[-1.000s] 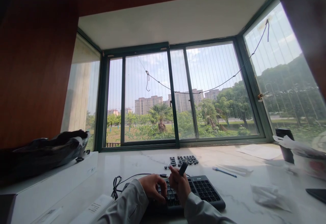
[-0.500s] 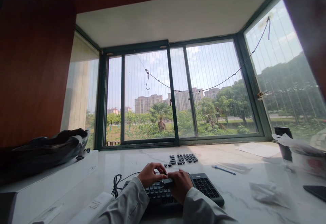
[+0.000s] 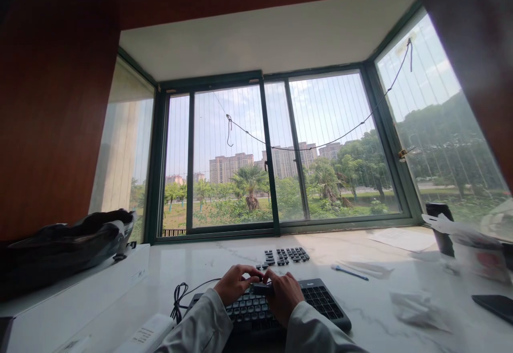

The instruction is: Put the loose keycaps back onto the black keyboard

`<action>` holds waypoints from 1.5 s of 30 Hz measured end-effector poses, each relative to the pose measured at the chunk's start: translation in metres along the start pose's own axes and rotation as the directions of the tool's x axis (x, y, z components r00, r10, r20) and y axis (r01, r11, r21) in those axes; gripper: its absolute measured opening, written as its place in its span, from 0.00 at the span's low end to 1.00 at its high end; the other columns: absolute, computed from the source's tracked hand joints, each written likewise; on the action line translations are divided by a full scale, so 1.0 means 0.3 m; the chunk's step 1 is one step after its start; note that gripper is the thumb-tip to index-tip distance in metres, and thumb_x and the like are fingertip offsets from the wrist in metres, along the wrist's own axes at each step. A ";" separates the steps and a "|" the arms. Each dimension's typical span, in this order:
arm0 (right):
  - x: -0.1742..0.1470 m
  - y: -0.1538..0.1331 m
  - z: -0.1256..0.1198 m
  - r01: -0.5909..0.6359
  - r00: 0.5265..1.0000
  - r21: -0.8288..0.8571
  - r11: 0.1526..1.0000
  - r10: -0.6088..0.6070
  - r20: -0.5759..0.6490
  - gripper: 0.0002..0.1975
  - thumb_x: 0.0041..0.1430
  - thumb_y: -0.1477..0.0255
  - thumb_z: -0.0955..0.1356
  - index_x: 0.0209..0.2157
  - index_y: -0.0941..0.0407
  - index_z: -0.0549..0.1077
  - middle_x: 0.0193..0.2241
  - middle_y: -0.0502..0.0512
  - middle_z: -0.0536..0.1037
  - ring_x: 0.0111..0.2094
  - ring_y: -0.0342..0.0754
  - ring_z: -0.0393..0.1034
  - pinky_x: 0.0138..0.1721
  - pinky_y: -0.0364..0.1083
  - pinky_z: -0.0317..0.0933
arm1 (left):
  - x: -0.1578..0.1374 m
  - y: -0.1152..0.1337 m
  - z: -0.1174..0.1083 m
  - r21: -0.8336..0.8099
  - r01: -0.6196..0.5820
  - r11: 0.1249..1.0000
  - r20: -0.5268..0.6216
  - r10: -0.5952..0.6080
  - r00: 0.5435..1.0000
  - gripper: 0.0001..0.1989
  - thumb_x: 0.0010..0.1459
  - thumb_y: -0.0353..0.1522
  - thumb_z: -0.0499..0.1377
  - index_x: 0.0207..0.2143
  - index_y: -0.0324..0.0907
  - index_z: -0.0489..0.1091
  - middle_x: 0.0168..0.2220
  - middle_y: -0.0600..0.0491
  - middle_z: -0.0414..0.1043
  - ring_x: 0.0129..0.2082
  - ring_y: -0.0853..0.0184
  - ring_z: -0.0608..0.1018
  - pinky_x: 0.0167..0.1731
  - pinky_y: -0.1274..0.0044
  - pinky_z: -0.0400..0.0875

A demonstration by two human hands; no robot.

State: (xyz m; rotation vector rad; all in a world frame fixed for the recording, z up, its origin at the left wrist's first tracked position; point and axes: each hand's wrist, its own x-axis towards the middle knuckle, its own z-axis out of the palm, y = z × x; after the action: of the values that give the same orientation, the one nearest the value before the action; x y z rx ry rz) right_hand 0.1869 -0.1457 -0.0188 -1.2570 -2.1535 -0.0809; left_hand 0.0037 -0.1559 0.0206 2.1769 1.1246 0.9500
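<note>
- Left hand and right hand meet over the far edge of the black keyboard, which lies on the bench just in front of the person.
- Both grips pinch a small dark tool held level between the 2 sets of fingertips; right grip clenched on its right end, left fingers touching its left end.
- Versus 1.0 s ago: the tool stood raised and tilted in the right grip alone, left hand flat on the keys. At 0.5 s ago it was already lowered and level; since then the hands sit almost unchanged.
- Loose keycaps lie in rows just beyond the grips, apart from the keyboard, unmoved.
- Keyboard cable is coiled left of the left grip.
- Blue pen lies right of the right grip, unmoved.
</note>
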 end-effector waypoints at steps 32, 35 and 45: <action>-0.002 -0.004 -0.011 -0.008 0.999 -0.007 1.000 0.008 -0.036 0.10 0.56 0.66 0.66 0.38 0.46 0.77 0.28 0.52 0.80 0.34 0.51 0.72 0.40 0.46 0.55 | -0.012 0.006 0.013 0.251 -0.034 0.967 -0.156 0.075 0.985 0.16 0.44 0.22 0.56 0.35 0.40 0.78 0.36 0.54 0.75 0.19 0.78 0.59 0.20 0.82 0.52; 0.001 -0.002 -0.007 -0.013 0.999 0.000 1.000 0.013 -0.038 0.11 0.54 0.69 0.66 0.38 0.46 0.77 0.28 0.52 0.81 0.34 0.51 0.73 0.41 0.45 0.55 | -0.015 0.006 0.016 0.248 -0.019 0.968 -0.167 0.062 0.984 0.17 0.44 0.22 0.55 0.35 0.40 0.78 0.34 0.54 0.76 0.19 0.78 0.60 0.21 0.82 0.54; -0.006 -0.014 -0.021 -0.029 1.000 0.023 0.999 0.029 -0.011 0.12 0.51 0.72 0.66 0.38 0.47 0.76 0.28 0.52 0.81 0.34 0.50 0.73 0.43 0.46 0.54 | -0.028 0.027 0.021 0.227 0.054 0.973 -0.148 -0.020 0.989 0.14 0.47 0.28 0.58 0.38 0.38 0.76 0.27 0.54 0.74 0.15 0.76 0.65 0.17 0.82 0.54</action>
State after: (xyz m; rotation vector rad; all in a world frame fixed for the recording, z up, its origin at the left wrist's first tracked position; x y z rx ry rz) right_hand 0.1871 -0.1517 -0.0135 -1.2714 -2.1203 -0.0514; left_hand 0.0090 -0.1680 0.0193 2.2878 1.4016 1.0190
